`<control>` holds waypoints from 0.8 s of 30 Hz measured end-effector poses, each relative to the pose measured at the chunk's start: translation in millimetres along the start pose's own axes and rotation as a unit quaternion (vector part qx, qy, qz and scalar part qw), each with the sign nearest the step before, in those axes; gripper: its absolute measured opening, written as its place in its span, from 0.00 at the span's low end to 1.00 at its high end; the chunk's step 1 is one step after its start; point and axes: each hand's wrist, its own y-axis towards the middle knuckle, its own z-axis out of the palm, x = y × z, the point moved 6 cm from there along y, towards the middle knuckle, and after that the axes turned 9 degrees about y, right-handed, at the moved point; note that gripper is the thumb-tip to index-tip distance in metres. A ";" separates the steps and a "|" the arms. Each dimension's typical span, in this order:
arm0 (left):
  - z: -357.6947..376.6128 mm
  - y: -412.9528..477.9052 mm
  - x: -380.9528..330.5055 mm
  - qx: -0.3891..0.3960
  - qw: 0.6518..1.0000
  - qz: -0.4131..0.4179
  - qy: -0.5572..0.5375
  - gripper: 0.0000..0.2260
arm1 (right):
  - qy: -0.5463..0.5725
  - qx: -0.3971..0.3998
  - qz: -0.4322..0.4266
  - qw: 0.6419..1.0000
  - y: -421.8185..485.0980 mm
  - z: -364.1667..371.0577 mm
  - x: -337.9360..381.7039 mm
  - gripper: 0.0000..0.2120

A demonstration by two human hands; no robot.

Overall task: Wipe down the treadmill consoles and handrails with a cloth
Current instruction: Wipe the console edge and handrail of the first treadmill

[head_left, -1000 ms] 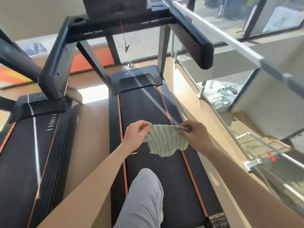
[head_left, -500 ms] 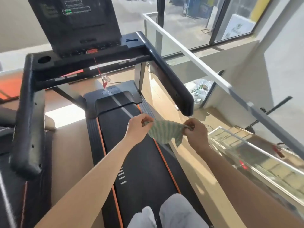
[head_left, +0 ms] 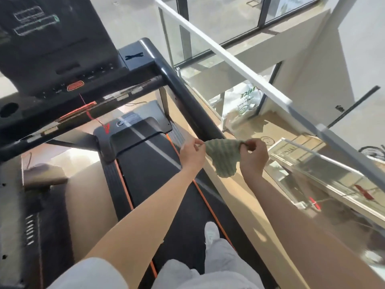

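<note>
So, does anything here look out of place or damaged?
Nothing looks damaged or spilled. The cloth is stretched between the left hand and right hand, off the handrail. One small oddity: the red safety cord dangles loose under the console, its clip attached to nothing.

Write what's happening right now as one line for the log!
stage: cloth prep | left hand: pinching cloth | right hand: pinching cloth | cloth: stretched beside right handrail | console: untouched

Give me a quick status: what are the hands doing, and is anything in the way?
Left hand and right hand both pinching the green cloth, stretched between them. Right handrail just ahead, not yet touched. Nothing in the way.
</note>
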 end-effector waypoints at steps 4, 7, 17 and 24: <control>25.5 17.2 11.5 0.032 0.992 -0.096 -0.077 0.04 | -0.006 0.186 0.036 0.982 5.1 31.9 -23.9 0.12; 41.3 13.7 20.1 0.042 0.970 -0.151 -0.186 0.05 | 0.012 0.266 0.038 0.963 -4.8 33.3 -36.4 0.25; 75.5 -36.7 7.3 0.102 0.926 -0.166 -0.325 0.24 | -0.017 0.239 0.022 0.971 -23.7 26.6 -51.6 0.28; 63.1 -20.6 -2.8 0.050 0.944 -0.147 -0.292 0.22 | -0.001 0.308 0.012 0.951 -9.1 38.5 -41.3 0.30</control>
